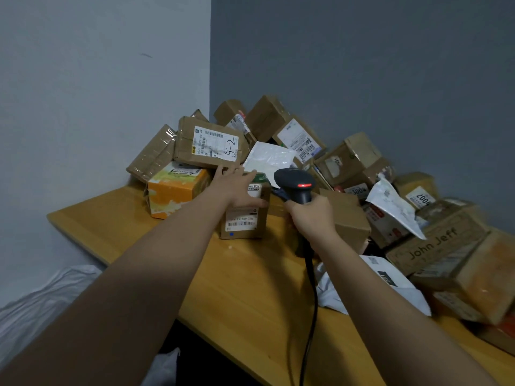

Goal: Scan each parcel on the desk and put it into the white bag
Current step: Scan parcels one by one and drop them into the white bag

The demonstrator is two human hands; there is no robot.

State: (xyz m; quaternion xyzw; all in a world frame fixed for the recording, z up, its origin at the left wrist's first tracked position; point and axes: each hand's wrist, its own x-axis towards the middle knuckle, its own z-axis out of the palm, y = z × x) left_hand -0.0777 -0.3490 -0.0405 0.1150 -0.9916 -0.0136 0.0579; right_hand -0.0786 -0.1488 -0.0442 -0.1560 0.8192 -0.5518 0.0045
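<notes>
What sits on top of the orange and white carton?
A brown cardboard box with a white label marked "5-2" rests on the orange and white carton. Whatever lies behind both is hidden.

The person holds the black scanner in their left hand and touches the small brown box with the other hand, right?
Not quite. In the head view the black scanner is gripped in the right hand, not the left. The left hand is the one that touches the small brown box, fingers spread on its top.
</notes>
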